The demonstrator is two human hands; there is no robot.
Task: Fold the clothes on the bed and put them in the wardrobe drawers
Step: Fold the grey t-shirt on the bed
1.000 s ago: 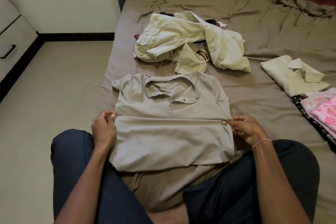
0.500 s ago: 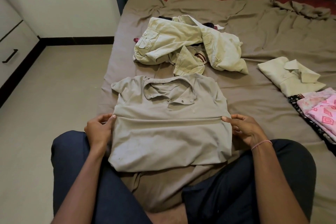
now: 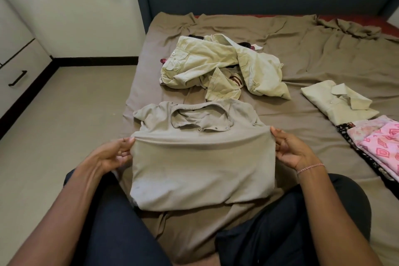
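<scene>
Khaki polo shirt (image 3: pixel 200 170) mid-fold on the bed (image 3: pixel 323 49), close in front of the person.
Head view: I see the left hand (image 3: pixel 112 155) and right hand (image 3: pixel 291 149) each pinching one end of the raised fold edge. I judge the next move is to carry that edge up over the collar and lay it flat. Crumpled cargo trousers (image 3: pixel 216 71) lie beyond, unfolded. A folded shirt (image 3: pixel 336 103) lies to the right, and the wardrobe drawer (image 3: pixel 19 75) is far left.

The polo shirt (image 3: pixel 200 168) lies on the bed (image 3: pixel 323 49) in front of the legs (image 3: pixel 121 233), the left hand (image 3: pixel 112 155) holding its left edge and the right hand (image 3: pixel 291 149) its right. Behind it sits a pile of clothes (image 3: pixel 216 71); well to the right lie a folded shirt (image 3: pixel 336 101) and, nearer, a stack of folded clothes (image 3: pixel 380 142). Drawers (image 3: pixel 19 71) stand far left, across the floor (image 3: pixel 75 114).
</scene>
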